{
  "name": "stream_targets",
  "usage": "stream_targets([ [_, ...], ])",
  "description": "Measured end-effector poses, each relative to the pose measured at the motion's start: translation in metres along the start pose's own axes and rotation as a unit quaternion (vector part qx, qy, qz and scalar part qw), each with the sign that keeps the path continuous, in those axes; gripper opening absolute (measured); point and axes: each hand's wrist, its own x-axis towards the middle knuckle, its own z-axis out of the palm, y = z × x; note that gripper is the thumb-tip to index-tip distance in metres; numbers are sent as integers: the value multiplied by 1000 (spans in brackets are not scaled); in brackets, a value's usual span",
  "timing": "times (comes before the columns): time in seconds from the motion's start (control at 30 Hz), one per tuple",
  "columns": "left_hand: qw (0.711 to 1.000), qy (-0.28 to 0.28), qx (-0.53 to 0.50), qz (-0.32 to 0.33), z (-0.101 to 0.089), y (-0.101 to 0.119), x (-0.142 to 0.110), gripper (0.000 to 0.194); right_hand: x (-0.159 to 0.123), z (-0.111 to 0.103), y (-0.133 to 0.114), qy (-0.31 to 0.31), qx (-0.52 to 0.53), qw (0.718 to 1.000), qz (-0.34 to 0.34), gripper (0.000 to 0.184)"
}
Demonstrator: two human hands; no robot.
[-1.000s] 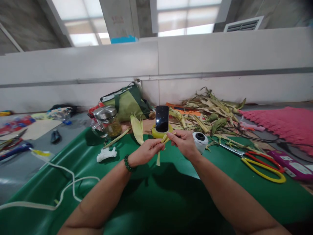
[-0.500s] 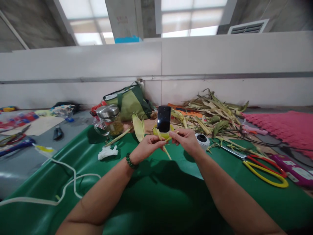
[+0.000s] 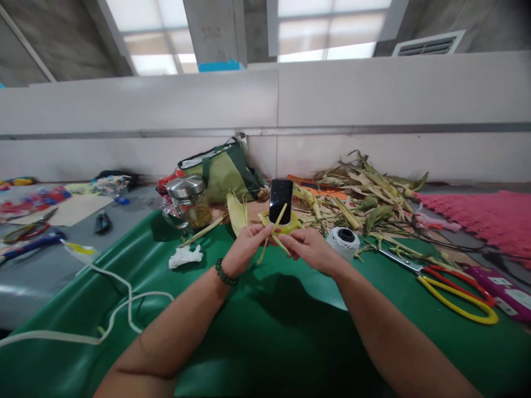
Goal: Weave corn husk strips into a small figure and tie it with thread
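Held strips (image 3: 275, 228) crossed above the mat (image 3: 290, 342), between left hand (image 3: 248, 246) and right hand (image 3: 309, 247). Pinched the crossing in the left, thumb against fingers, likely to prevent slipping; pinched strips in the right's fingertips too, perhaps to control loose ends. Had the phone (image 3: 281, 196) upright just beyond both, probably for easy viewing; the spool (image 3: 338, 244) beside the right, scissors (image 3: 420, 270) farther right, seemingly for ready reach.

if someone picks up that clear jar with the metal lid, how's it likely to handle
The clear jar is probably fairly heavy for its size, as its walls look like glass and yellowish contents fill its lower part. Those glassy walls suggest it could break if knocked over. Gripped by its smooth, shiny metal lid, it might feel slippery.
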Motion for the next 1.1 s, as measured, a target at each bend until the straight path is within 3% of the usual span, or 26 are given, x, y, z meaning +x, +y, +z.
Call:
stream_targets([
  [0.2,1000,16,9,15,-1,3,0,32,-5,19,-4,4,-75,994,-83,33],
  [0.37,995,-51,82,-1,-11,9,0,27,-8,6,-6,-34,-179,966,-182,36],
  [0.5,987,-126,89,-41,-21,17,0,30,-12,-3,-11,-89,-165,966,-176,36],
  [0.73,977,-170,56,-116,-27,21,-1,51,-12,1,-12,-130,-129,974,-137,35],
  [0.93,970,-136,199,-41,-22,24,-4,27,-11,4,-8,-115,-158,970,-147,34],
  [1.1,964,-165,207,-18,-27,23,-1,24,-11,-2,-7,-129,-161,966,-158,33],
])
